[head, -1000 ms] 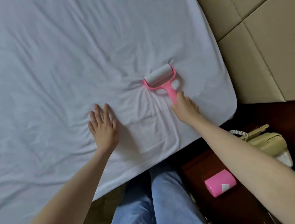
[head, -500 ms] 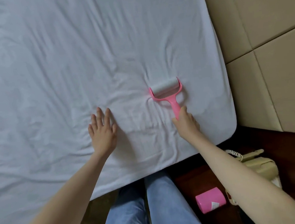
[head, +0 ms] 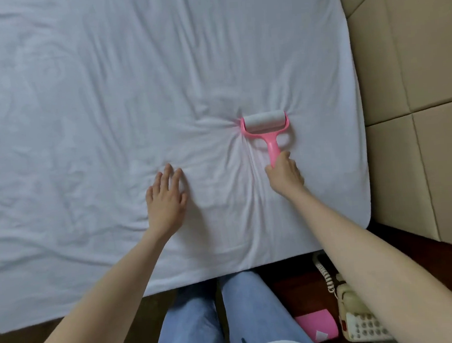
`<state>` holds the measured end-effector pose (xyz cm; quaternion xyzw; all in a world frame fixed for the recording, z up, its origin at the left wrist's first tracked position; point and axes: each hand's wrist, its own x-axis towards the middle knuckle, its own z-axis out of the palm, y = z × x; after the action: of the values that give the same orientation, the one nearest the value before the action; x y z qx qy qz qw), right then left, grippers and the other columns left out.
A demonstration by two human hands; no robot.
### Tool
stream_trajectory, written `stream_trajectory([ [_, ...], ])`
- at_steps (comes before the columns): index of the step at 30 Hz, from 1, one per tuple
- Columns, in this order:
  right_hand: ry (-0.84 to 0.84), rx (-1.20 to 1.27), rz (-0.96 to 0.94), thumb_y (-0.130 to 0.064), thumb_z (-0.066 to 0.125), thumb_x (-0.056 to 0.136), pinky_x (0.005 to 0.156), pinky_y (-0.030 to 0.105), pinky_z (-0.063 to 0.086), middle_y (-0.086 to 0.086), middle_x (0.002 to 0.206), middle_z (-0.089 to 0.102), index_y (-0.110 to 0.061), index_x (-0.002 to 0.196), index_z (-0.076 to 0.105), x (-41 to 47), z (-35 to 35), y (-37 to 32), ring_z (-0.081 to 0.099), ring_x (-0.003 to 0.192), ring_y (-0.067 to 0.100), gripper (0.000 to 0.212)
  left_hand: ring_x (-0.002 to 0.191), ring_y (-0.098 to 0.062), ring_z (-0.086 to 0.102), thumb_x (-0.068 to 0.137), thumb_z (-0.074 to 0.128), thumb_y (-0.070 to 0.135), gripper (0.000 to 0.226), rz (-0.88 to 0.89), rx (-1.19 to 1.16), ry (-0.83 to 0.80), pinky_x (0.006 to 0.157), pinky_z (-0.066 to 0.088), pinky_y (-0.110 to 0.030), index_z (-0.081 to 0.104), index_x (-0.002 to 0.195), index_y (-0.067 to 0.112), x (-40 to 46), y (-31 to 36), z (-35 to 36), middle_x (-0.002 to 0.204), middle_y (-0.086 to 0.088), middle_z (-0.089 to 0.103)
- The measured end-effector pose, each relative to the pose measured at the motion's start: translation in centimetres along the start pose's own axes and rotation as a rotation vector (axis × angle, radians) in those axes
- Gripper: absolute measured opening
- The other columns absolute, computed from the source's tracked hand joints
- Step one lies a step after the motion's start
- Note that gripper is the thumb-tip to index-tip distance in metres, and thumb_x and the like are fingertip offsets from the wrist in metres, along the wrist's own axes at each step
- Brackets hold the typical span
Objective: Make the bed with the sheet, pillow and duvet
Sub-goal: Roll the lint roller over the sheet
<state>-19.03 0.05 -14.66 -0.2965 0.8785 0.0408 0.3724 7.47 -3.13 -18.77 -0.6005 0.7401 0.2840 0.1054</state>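
Note:
A white sheet [head: 106,113] covers the mattress and fills most of the head view, creased in many places. My right hand [head: 284,176] grips the handle of a pink lint roller [head: 266,126] whose white roll presses on the sheet near the bed's right side; folds bunch up around the roll. My left hand [head: 166,200] lies flat on the sheet with straight fingers, to the left of the roller. No pillow or duvet is in view.
A beige padded headboard [head: 408,102] runs along the right. Below the bed's corner a dark wooden nightstand [head: 291,288] carries a cream telephone [head: 361,320] and a pink roll [head: 317,326]. My legs in blue jeans [head: 244,318] stand against the bed's near edge.
The roller has moved over the sheet and turned, so its handle points more straight toward me. Sheet creases gather at the roll. My left hand has stayed flat in about the same spot.

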Motion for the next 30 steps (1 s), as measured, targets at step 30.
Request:
stream_trajectory([
  [30,-0.066,-0.101,0.022,-0.023,0.045,0.093,0.072,0.034,0.04,0.016,0.114,0.052,-0.003,0.118,0.036,6.7,-7.1,-8.7,0.05,0.084,0.032,0.033,0.148,-0.024,0.002,0.097,0.04,0.022,0.06,0.006,-0.012,0.059,0.116,0.01,-0.045,0.017,0.152,0.024,16.4,0.9,-9.6,0.162,-0.002,0.002],
])
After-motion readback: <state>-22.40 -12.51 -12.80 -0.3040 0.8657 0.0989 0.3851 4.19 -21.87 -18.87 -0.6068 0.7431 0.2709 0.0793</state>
